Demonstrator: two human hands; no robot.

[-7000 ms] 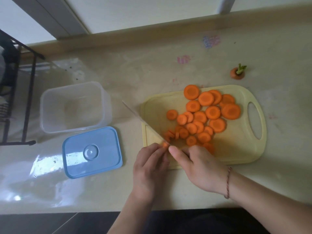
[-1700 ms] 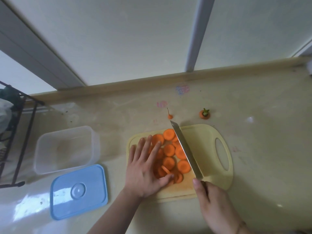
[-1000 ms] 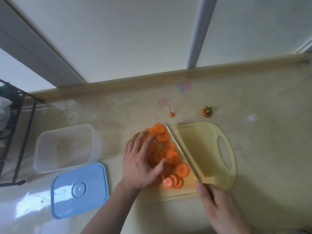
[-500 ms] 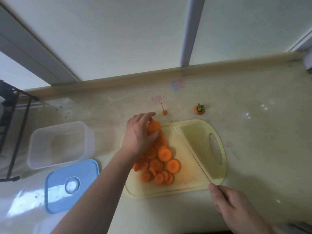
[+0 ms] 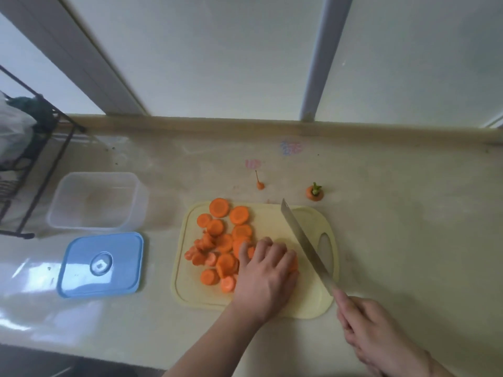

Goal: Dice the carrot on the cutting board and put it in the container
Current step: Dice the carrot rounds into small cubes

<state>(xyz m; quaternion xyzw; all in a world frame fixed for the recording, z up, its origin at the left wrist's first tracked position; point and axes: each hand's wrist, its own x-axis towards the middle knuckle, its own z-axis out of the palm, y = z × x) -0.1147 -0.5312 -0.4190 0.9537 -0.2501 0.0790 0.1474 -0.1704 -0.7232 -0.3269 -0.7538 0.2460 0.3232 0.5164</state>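
Note:
Several orange carrot rounds (image 5: 219, 242) lie heaped on the left half of the pale yellow cutting board (image 5: 275, 217). My left hand (image 5: 265, 276) lies over the right side of the heap, fingers curled down on a few rounds. My right hand (image 5: 377, 338) grips the handle of a long knife (image 5: 304, 244), whose blade slants across the board just right of my left hand. The clear plastic container (image 5: 95, 202) stands empty to the left of the board.
A blue lid (image 5: 102, 263) lies on the counter in front of the container. A carrot top with green stub (image 5: 315, 192) and a thin carrot tip (image 5: 260, 183) sit beyond the board. A black wire rack (image 5: 24, 164) stands at the far left.
My left hand has moved from the far edge of the heap back to its near right side. The knife blade has stayed slanted over the board's right half.

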